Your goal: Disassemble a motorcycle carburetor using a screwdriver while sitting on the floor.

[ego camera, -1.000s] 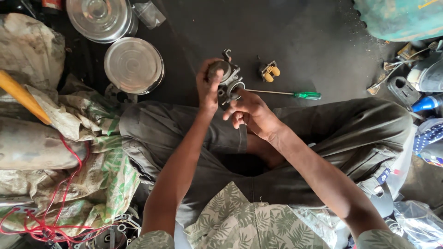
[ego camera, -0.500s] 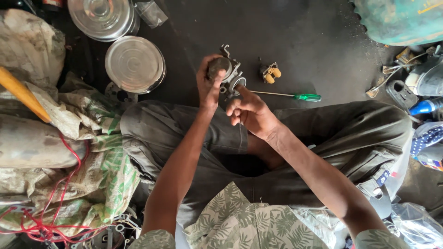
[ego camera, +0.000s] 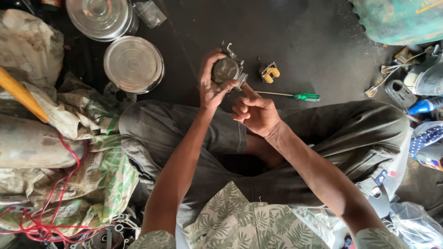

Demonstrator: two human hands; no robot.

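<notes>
I sit cross-legged on a dark floor. My left hand (ego camera: 211, 85) grips a small grey metal engine part (ego camera: 227, 68) with a round bowl, held above my knees. My right hand (ego camera: 254, 112) is mostly curled, its index finger stretched out and touching the part's lower right edge. A green-handled screwdriver (ego camera: 295, 96) lies on the floor just right of my hands. A small metal piece with yellow ends (ego camera: 269, 72) rests beyond it.
Two round metal lids (ego camera: 134, 63) (ego camera: 99, 16) lie at the upper left. Printed sacks (ego camera: 94, 157), red wire (ego camera: 55, 216) and a yellow handle (ego camera: 20, 94) crowd the left. A teal container (ego camera: 399, 20), tools and a blue item (ego camera: 424, 105) sit at the right.
My right hand has drawn back slightly from the part, now touching it with only the index finger. The part stays in my left hand.
</notes>
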